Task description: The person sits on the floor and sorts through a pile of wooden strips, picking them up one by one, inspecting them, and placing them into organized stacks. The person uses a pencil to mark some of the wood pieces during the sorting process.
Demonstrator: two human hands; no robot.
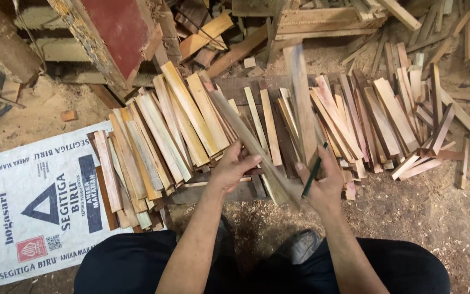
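Note:
My left hand (234, 167) grips a long thin wooden strip (246, 136), blurred by motion, which slants from the upper left down to my right hand. My right hand (325, 185) holds a dark green pencil (313, 173) between its fingers, and the strip's lower end lies against its palm. A longer pale plank (300, 98) runs away from my right hand's fingertips; whether that hand grips it is unclear. Both hands hover over a spread of short wooden slats (180, 125) on the ground in front of my knees.
A white printed sack (39, 201) lies flat at the left, under some slats. More slats (393, 120) fan out to the right. Scrap boards and a red-faced panel (115, 32) pile up behind. Sawdust covers the ground (436, 218).

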